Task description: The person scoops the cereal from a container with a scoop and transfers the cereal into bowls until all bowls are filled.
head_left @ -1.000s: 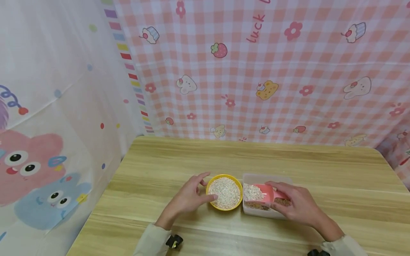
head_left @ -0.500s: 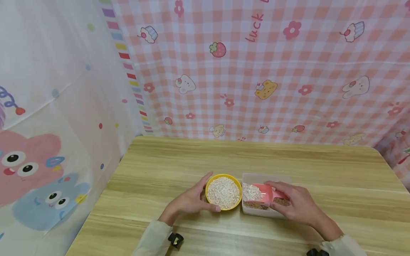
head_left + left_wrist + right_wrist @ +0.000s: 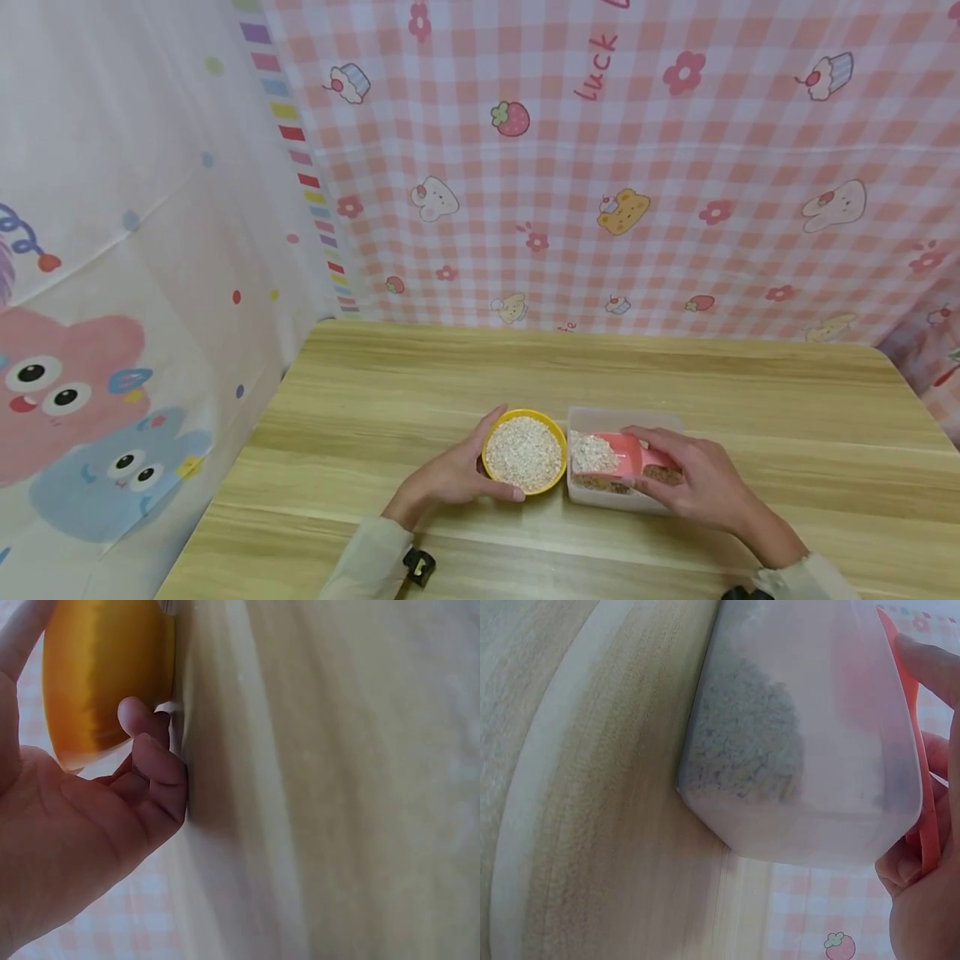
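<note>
In the head view my left hand [image 3: 461, 477] holds a small yellow bowl [image 3: 536, 412] from its left side, thumb along the near rim. White oat-like flakes [image 3: 523, 454] fill the bowl. Its orange-looking wall [image 3: 109, 667] appears in the left wrist view, several fingers bent close to the base. My right hand [image 3: 697, 482] grips a pink scoop [image 3: 628, 448] by its handle. More pale flakes [image 3: 591, 452] heap in the scoop, which lies over a translucent plastic box [image 3: 611, 500]. Brownish grain-like contents show in the box below the scoop.
The box stands directly right of the bowl on a wood-grain table [image 3: 420, 367]. Behind the table hangs a pink checked cloth [image 3: 562, 183]. A white cloth with cartoon figures [image 3: 180, 250] hangs on the left.
My left hand has moved from over the bowl's left rim to around its side, with the thumb now along the near edge. The right hand and scoop have barely moved.
</note>
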The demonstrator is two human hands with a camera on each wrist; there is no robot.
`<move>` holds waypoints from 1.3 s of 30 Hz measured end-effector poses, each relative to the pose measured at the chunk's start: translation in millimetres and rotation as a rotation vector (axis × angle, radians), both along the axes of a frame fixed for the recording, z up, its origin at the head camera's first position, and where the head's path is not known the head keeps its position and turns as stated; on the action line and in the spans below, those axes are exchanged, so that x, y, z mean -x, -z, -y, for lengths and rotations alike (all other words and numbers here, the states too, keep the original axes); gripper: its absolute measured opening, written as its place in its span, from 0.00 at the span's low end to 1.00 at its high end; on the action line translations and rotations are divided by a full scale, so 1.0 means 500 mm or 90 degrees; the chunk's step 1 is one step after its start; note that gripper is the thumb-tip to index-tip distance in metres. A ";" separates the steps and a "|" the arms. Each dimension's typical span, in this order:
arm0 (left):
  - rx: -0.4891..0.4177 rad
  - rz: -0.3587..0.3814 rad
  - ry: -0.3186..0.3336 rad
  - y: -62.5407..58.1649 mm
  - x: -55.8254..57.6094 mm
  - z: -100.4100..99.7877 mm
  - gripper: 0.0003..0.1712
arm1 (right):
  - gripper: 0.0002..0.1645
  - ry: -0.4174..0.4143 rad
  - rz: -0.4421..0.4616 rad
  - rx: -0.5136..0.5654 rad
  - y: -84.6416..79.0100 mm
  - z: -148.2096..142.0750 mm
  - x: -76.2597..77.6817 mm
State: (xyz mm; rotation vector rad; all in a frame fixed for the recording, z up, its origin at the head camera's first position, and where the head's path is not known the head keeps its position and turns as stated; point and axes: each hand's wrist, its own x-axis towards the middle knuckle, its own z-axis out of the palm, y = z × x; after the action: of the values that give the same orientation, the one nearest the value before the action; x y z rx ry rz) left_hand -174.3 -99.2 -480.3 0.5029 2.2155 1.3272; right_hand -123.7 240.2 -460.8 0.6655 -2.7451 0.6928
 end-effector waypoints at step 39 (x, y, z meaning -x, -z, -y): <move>0.036 -0.022 0.005 0.008 0.004 0.003 0.69 | 0.33 -0.041 0.016 0.053 -0.050 0.012 0.023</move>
State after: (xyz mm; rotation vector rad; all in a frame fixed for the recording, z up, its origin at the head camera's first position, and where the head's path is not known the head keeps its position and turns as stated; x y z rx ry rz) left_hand -176.1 -100.6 -484.2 0.5177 2.2705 1.2563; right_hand -135.0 234.1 -435.9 0.7332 -2.7116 0.8301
